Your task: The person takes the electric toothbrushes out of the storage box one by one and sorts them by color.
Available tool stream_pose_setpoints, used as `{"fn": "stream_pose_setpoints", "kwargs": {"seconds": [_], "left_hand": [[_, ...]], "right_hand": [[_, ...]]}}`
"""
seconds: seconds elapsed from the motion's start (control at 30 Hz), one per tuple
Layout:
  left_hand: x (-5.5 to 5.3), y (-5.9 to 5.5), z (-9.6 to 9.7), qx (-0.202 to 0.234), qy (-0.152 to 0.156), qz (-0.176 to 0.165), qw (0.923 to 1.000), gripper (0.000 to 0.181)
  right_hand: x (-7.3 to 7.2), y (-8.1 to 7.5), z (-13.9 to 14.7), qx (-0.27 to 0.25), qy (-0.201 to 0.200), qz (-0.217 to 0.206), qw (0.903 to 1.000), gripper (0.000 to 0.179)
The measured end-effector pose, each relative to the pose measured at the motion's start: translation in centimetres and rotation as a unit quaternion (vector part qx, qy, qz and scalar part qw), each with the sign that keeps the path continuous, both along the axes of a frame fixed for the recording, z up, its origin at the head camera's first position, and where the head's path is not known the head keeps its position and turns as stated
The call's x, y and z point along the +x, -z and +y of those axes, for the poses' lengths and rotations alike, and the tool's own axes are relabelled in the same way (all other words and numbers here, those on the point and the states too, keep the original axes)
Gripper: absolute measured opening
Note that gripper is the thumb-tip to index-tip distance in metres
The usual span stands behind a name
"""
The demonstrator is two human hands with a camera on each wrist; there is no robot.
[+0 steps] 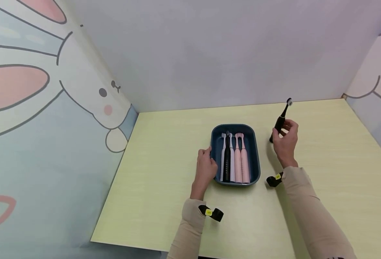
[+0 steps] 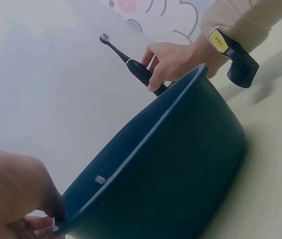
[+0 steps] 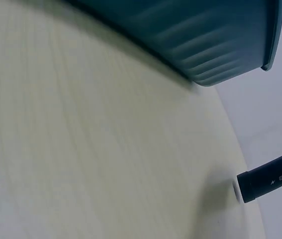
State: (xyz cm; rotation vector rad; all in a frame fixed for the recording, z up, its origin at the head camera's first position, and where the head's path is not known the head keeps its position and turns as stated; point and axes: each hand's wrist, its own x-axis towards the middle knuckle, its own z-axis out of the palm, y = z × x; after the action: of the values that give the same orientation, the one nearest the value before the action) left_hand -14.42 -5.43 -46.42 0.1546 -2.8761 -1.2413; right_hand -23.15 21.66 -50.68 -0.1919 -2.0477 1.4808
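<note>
Held black toothbrush (image 1: pixel 280 122): right of the blue tray (image 1: pixel 257 166), head up and tilted, above or at the counter (image 1: pixel 161 165); right grip (image 1: pixel 285 140) clamped on its handle, thumb on the near side, fingers behind; left grip (image 1: pixel 205 165) pinched on the tray's left rim.

Handling, as judged: handle stiff, probably plastic, modest in weight with most of it low in the body; smooth barrel, so likely to roll or slip if held loosely; neck slim and bristled head the delicate end; best hold is mid-handle, as now, clear of neck and bristles; tray looks rigid and light, rim a sound place to steady it; the row inside, white toothbrushes (image 1: pixel 223 162), a second black toothbrush (image 1: pixel 227 162) and pink toothbrushes (image 1: pixel 244 162), lies close together, handles best lifted singly.

Unclear: left wrist view hides most tray contents behind the wall, one small head showing; right wrist view cuts the held brush at the frame edge, leaving base and charge mark; fingers behind the handle partly hidden; whether its base touches the counter, cannot tell.
</note>
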Motion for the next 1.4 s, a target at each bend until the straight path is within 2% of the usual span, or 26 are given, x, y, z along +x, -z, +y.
{"fn": "stream_pose_setpoints", "kwargs": {"seconds": [0.47, 0.93, 1.4], "left_hand": [[0.4, -0.2, -0.2, -0.007, 0.001, -0.004, 1.0, 0.049], [0.4, -0.3, -0.2, -0.011, 0.002, -0.005, 0.9999, 0.049], [0.4, -0.4, -0.2, -0.014, -0.001, -0.013, 0.9998, 0.05]], "right_hand": [[0.3, 0.6, -0.3, 0.003, 0.008, 0.018, 0.9998, 0.041], [0.6, 0.9, -0.4, 0.017, 0.022, 0.005, 0.9996, 0.04], [0.7, 1.2, -0.2, 0.02, 0.018, 0.008, 0.9996, 0.041]]}}
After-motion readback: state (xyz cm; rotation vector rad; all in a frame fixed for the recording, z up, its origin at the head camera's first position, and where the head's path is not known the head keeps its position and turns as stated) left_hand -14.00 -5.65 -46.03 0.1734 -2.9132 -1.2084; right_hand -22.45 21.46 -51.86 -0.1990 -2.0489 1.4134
